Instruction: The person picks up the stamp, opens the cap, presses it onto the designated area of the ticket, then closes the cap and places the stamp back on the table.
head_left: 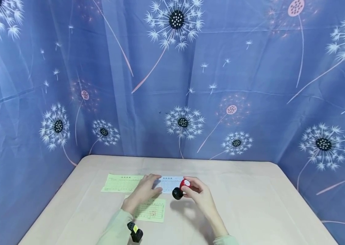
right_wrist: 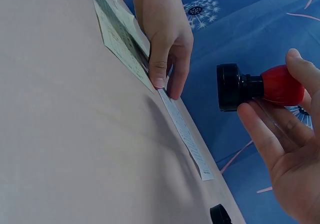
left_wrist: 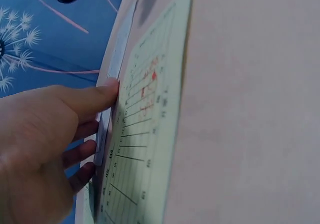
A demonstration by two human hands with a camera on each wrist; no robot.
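My right hand [head_left: 201, 197] holds a stamp by its red handle [head_left: 185, 183]. The stamp's black base [right_wrist: 229, 87] is off the table, near the right end of a blue printed slip [head_left: 169, 183]. In the right wrist view, the stamp lies sideways between thumb and fingers. My left hand [head_left: 144, 190] rests at the left part of the blue slip, thumb and fingertips touching it. A green slip [head_left: 152, 212] with red marks [left_wrist: 147, 92] lies nearer, partly under the left forearm. Another green slip [head_left: 120, 183] lies at the far left, partly behind the left hand.
A pale cloth covers the table [head_left: 245, 200]. Blue curtains [head_left: 221, 68] with dandelion prints stand behind it and at both sides. A black device [head_left: 135, 233] sits on the left wrist. A small black thing [right_wrist: 220, 214] shows at the right wrist view's bottom edge.
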